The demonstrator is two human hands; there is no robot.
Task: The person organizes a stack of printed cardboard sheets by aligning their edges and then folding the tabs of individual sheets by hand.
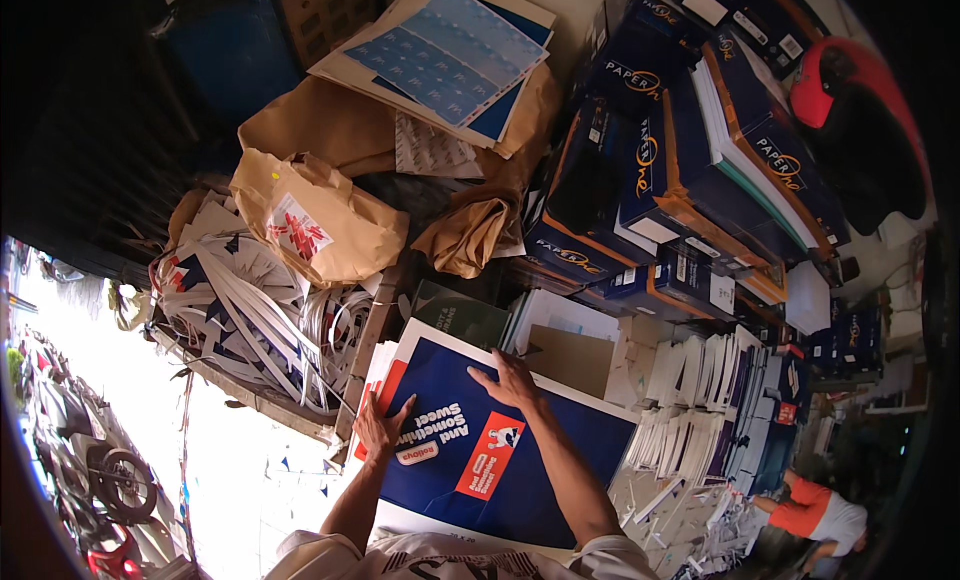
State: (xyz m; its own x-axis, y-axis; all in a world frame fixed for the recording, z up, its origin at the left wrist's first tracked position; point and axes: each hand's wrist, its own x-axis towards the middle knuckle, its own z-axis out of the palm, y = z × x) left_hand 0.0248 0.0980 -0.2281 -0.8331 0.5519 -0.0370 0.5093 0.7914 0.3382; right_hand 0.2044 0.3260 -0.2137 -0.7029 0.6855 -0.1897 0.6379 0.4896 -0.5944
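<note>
Dark blue printed sheet [500, 450] with white border, red panel, left hand [380, 430] and right hand [512, 382] fingers spread flat

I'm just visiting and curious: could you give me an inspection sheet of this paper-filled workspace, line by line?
Surface: hidden; the stack of printed sheets covers it.
Job's things: large blue poster sheet with a red panel lies on top, white border showing.
Clutter: brown paper bags, heap of white paper offcuts, blue paper-ream boxes, blue sticker sheets.
Grips: left hand flat on the poster's left edge; right hand flat on its top edge; neither clasps anything.
Cables: nothing seen.
Surroundings: parked motorbikes on the sunlit street at left; another person in orange lower right.
</note>
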